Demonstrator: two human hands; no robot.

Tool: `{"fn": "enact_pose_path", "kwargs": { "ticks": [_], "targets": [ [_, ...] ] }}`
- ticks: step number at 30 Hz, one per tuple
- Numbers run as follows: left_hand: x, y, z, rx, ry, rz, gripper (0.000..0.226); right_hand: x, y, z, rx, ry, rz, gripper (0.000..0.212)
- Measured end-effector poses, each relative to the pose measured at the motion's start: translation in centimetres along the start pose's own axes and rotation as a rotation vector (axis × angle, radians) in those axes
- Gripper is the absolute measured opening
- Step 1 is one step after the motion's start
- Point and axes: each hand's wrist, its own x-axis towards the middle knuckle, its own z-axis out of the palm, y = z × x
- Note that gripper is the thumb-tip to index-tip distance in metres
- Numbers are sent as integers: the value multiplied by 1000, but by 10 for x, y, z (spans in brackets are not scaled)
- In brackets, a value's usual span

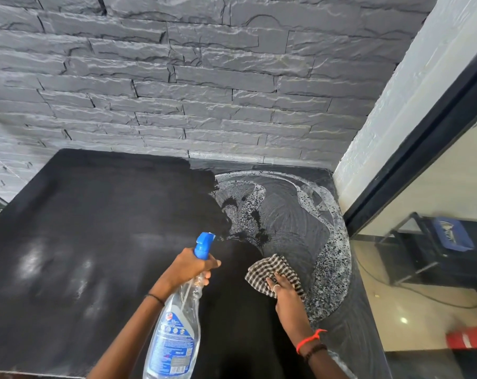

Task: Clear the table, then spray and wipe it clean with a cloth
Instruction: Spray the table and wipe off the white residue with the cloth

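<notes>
The black table (100,228) fills the lower left and middle. On its right part lie curved white foam streaks (322,242) in an arc. My left hand (189,265) grips a clear spray bottle (174,326) with a blue nozzle (204,243), held above the table and pointing toward the foam. My right hand (283,292) presses flat on a brown-and-white checked cloth (273,270) lying on the table at the lower edge of the foam. A ring sits on one finger.
A grey stone-clad wall (191,86) rises behind the table. To the right stands a white pillar (412,86) and a black-framed glass pane (436,283); through it show a floor, a black rack with a blue box (453,233) and a red object (469,336).
</notes>
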Motion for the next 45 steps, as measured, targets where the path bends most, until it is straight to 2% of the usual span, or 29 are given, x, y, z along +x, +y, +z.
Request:
{"fn": "enact_pose_path", "kwargs": {
  "ticks": [6,12,16,20,22,25,28,31,34,38,42,45],
  "targets": [
    [3,-3,-18,-64,55,-13,14,41,-1,-24,6,7,-15,67],
    [8,-3,-36,-55,59,-14,16,116,-47,-35,-17,57,8,49],
    [19,0,-50,-61,68,-41,17,138,-99,-17,-53,60,-83,37],
    [32,9,-63,-20,84,-30,15,108,-128,10,-48,-42,-211,46],
    [41,16,-71,-57,89,-23,15,79,-125,19,-68,47,-266,52],
    [53,25,-81,-130,79,-13,16,35,-107,15,-78,-63,-296,62],
    [64,32,-91,-115,73,8,16,28,-63,6,-115,3,-252,60],
    [76,35,-100,-108,53,20,18,56,-27,-19,-48,-58,-94,76],
    [82,36,-107,-100,38,25,19,113,-10,-41,-55,-35,-66,74],
    [86,34,-115,-100,38,21,18,190,-47,-52,-86,23,-12,62],
    [91,34,-124,-112,40,14,17,216,-108,-32,-60,-1,-43,44],
    [98,38,-131,-116,49,11,16,199,-135,-6,-61,-48,-169,53]
  ]
}}
